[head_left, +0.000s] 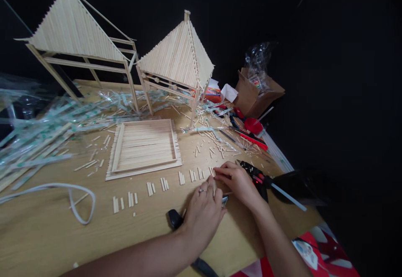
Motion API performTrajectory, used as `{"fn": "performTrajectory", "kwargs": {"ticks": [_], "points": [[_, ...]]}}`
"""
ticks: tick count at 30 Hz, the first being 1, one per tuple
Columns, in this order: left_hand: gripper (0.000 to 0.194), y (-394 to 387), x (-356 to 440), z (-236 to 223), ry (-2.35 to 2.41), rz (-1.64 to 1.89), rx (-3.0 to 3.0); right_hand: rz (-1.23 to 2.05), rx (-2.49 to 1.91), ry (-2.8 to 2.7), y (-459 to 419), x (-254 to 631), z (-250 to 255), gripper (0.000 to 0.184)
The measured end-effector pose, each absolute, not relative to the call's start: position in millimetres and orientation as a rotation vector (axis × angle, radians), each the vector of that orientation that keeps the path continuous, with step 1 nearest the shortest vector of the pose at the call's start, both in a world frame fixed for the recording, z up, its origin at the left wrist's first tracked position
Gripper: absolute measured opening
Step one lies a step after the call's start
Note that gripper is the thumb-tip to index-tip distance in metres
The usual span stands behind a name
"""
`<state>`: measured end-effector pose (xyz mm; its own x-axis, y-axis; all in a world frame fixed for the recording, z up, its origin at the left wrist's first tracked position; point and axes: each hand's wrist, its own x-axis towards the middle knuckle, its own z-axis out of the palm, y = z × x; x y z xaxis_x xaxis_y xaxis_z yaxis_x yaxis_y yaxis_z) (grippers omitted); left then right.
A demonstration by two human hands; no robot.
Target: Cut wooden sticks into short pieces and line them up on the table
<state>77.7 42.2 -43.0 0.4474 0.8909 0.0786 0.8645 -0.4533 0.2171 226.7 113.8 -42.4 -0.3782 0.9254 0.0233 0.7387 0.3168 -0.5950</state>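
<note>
My left hand (202, 212) rests on the wooden table (47, 235), fingers curled down over a black-handled tool (174, 219) whose metal part shows beside the fingers. My right hand (237, 180) lies just right of it, fingers pinched together at a small cut stick piece (212, 171). A row of short stick bundles (150, 188) runs leftward in front of both hands. Beyond them lies a flat square stick panel (143, 147). Two stick-built roofed house frames stand at the back: a large one (73, 34) and a smaller one (179, 59).
A black and red glue gun (259, 178) lies right of my right hand. Red-handled tools (251, 132) and a brown cardboard box (256, 93) sit at the far right. Clear plastic wrappers (34, 134) pile up on the left. A white cable (75, 199) loops near the front left.
</note>
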Motion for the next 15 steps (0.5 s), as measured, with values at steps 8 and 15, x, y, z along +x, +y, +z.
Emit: {"fn": "performTrajectory", "kwargs": {"ticks": [8, 15], "points": [[0.036, 42.7, 78.5, -42.5, 1.557, 0.249, 2.53, 0.721, -1.495, -2.22, 113.3, 227.4, -42.4, 0.021], [0.036, 41.7, 77.7, -42.0, 1.549, 0.276, 2.57, 0.776, -1.493, -2.205, 113.1, 227.2, -39.0, 0.022]]}}
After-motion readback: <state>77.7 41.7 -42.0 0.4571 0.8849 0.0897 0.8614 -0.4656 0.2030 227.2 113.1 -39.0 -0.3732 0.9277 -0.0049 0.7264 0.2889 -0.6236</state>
